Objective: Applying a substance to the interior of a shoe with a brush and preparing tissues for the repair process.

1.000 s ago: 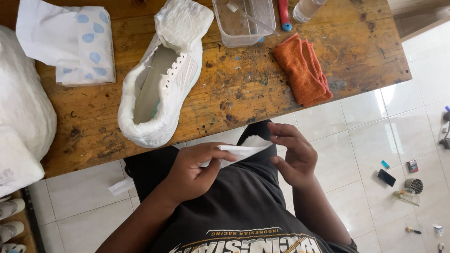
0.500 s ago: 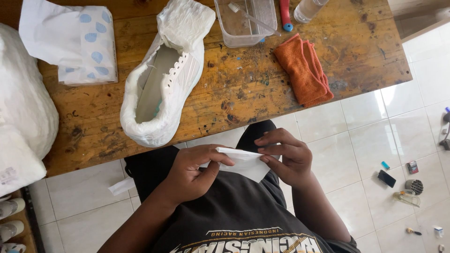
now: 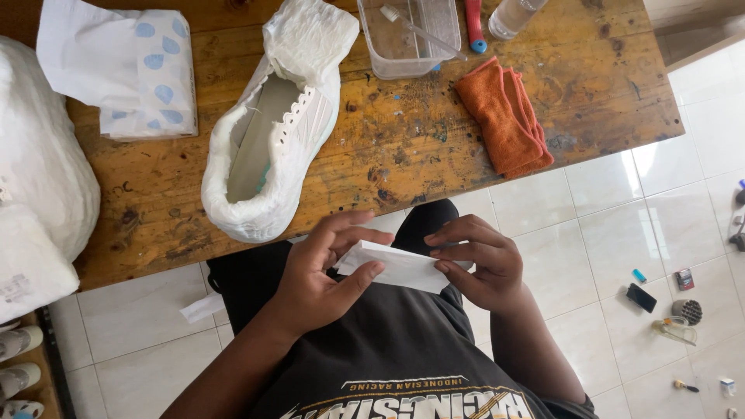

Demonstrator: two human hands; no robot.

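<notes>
A folded white tissue sheet (image 3: 400, 266) is held over my lap by both hands. My left hand (image 3: 322, 271) pinches its left end between thumb and fingers. My right hand (image 3: 479, 260) grips its right end with curled fingers. Just beyond the hands, a white sneaker (image 3: 272, 132) wrapped in white tissue lies on the worn wooden table (image 3: 411, 140), its opening facing up.
On the table are a tissue pack with blue drops (image 3: 128, 66), a folded orange cloth (image 3: 504, 116), a clear plastic tub (image 3: 411, 35) and a bottle (image 3: 516, 14). White bundles (image 3: 39, 178) sit at the left. Small items (image 3: 660, 299) lie on the tiled floor.
The tissue sheet has been folded flatter and lowered toward my lap, with both hands shifting along its ends. The sneaker and table items have not moved.
</notes>
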